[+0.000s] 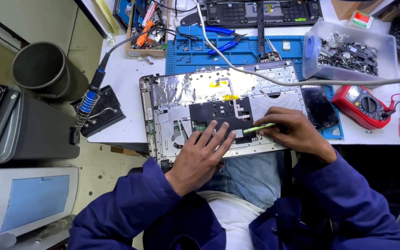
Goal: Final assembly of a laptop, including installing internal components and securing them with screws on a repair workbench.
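Note:
An opened laptop base (195,95), silver inside with foil and a black touchpad plate, lies at the near table edge. My left hand (200,155) rests flat on its lower middle, fingers spread over the black plate. My right hand (295,129) grips a thin green-handled tool (258,128) that points left toward the black plate, its tip close to my left fingertips. Both sleeves are dark blue.
A soldering iron (89,99) in its black stand sits at the left. Red multimeter (364,106) and a dark phone (319,106) lie right. Behind are a clear box of metal parts (348,51), blue-handled pliers (225,39), a blue mat and another laptop chassis (260,11). A grey cable crosses the table.

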